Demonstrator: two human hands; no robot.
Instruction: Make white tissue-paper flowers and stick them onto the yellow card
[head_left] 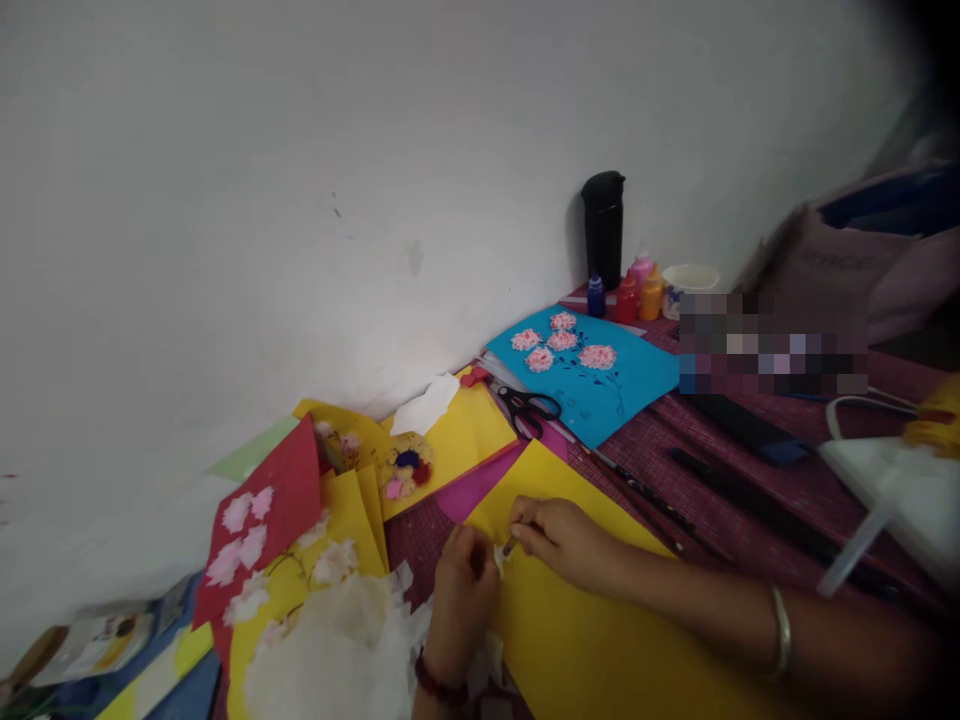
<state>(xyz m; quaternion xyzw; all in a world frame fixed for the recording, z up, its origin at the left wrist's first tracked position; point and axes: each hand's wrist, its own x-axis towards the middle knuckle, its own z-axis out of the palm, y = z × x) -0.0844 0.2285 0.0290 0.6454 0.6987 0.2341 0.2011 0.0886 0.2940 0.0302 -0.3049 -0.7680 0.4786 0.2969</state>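
Both my hands rest on a yellow paper sheet (592, 640) at the lower middle of the view. My left hand (463, 580) is closed, pinching a small scrap of white tissue paper (498, 556). My right hand (564, 540) is closed too, gripping a thin stick-like tool whose tip touches the scrap; what the tool is I cannot make out. A bangle sits on my right wrist, a dark red band on my left. A heap of white tissue paper (337, 650) lies just left of my left hand.
Black scissors (529, 408) lie beyond the yellow sheet. A blue card with pink tissue flowers (592, 370), small paint bottles (637, 292), a black flask (603, 228) and a white bowl (690, 277) stand near the wall. Red and yellow flower cards (270, 520) lie left. Long dark sticks (750, 500) lie right.
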